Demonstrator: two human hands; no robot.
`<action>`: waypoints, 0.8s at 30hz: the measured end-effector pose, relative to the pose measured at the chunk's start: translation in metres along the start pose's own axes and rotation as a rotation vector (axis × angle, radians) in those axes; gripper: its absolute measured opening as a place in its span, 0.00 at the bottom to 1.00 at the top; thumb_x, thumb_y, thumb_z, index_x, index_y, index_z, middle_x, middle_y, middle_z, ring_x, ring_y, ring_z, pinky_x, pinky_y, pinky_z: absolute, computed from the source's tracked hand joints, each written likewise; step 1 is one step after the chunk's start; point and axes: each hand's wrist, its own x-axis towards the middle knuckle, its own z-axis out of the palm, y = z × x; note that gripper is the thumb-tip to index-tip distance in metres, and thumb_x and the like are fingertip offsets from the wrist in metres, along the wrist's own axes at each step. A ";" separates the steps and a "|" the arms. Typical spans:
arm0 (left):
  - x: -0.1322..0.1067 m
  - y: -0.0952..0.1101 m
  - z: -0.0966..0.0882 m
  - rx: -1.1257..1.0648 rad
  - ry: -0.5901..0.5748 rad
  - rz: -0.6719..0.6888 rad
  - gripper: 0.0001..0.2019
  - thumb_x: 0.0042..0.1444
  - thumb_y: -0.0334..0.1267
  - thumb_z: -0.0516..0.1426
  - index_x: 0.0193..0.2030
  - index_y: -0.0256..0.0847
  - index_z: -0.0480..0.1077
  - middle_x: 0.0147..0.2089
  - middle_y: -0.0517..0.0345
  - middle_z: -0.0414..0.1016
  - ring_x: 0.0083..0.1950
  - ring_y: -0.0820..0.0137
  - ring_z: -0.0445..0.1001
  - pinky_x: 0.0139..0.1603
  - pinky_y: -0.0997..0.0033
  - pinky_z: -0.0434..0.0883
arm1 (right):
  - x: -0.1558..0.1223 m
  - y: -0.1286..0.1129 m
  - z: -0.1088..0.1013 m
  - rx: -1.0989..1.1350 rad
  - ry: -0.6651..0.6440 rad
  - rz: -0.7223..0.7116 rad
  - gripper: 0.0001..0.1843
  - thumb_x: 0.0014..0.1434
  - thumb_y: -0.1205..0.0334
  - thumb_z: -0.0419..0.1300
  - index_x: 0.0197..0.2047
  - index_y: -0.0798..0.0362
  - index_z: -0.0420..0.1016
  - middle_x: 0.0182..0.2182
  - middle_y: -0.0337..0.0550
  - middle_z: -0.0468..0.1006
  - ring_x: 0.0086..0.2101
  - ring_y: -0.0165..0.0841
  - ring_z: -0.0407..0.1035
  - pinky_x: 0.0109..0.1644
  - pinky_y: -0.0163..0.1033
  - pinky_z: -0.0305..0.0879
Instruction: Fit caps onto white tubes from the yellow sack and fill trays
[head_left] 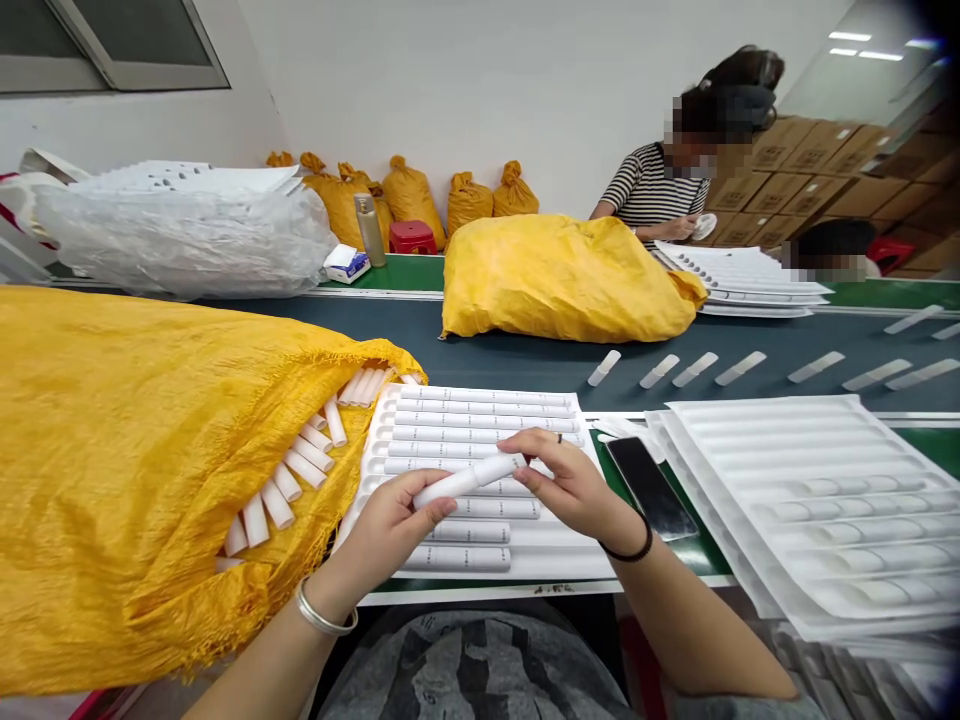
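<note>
Between my two hands is a white tube (469, 480), slanting up to the right above a white tray (555, 562). My left hand (397, 520) grips its lower, wider end between thumb and fingers. At the upper end, my right hand (566, 480) pinches the tube's narrower part with thumb and fingertips. Rows of printed white tubes (457, 558) lie in the tray's grooves below. To the left, an opened yellow sack (150, 450) spills several plain white tubes (289, 480) from its mouth.
A black phone (651, 485) lies right of the tray, beside stacked white trays (810, 430). Across the grey conveyor belt (525, 370), several tubes lie at right and a full yellow sack (562, 275) rests further back. A co-worker in a striped shirt (649, 190) is at the far side.
</note>
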 end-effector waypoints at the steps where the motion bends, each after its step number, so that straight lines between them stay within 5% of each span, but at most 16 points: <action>1: -0.002 0.003 -0.001 0.101 0.001 0.076 0.15 0.59 0.45 0.56 0.49 0.41 0.71 0.38 0.56 0.75 0.39 0.69 0.74 0.40 0.70 0.70 | 0.001 0.000 0.002 0.000 -0.016 0.019 0.15 0.64 0.66 0.55 0.53 0.50 0.69 0.44 0.46 0.75 0.44 0.32 0.70 0.48 0.39 0.67; 7: -0.007 0.006 -0.003 0.477 0.120 0.432 0.14 0.62 0.35 0.53 0.54 0.40 0.66 0.41 0.54 0.73 0.44 0.68 0.71 0.45 0.69 0.69 | 0.003 0.002 0.009 0.054 -0.034 0.164 0.13 0.63 0.59 0.56 0.50 0.53 0.72 0.38 0.45 0.76 0.36 0.31 0.69 0.40 0.37 0.67; 13: -0.004 0.001 -0.004 0.727 0.243 0.687 0.21 0.60 0.28 0.55 0.60 0.37 0.61 0.41 0.50 0.72 0.42 0.65 0.69 0.44 0.65 0.70 | 0.006 -0.001 0.021 0.493 -0.050 0.455 0.17 0.60 0.53 0.59 0.47 0.57 0.72 0.27 0.40 0.72 0.27 0.28 0.67 0.30 0.34 0.67; 19: -0.006 -0.003 0.004 0.707 0.230 0.674 0.20 0.60 0.27 0.53 0.59 0.35 0.60 0.41 0.49 0.72 0.42 0.65 0.70 0.44 0.65 0.71 | 0.001 -0.008 0.034 0.406 -0.065 0.407 0.17 0.62 0.52 0.56 0.47 0.56 0.72 0.30 0.42 0.74 0.28 0.28 0.67 0.31 0.33 0.66; 24: -0.005 -0.031 0.005 0.792 -0.003 0.548 0.23 0.61 0.33 0.53 0.63 0.39 0.57 0.45 0.49 0.73 0.45 0.64 0.72 0.46 0.65 0.73 | -0.003 0.013 0.045 -0.090 -0.385 0.236 0.13 0.56 0.57 0.64 0.43 0.53 0.77 0.37 0.47 0.75 0.38 0.35 0.69 0.43 0.39 0.65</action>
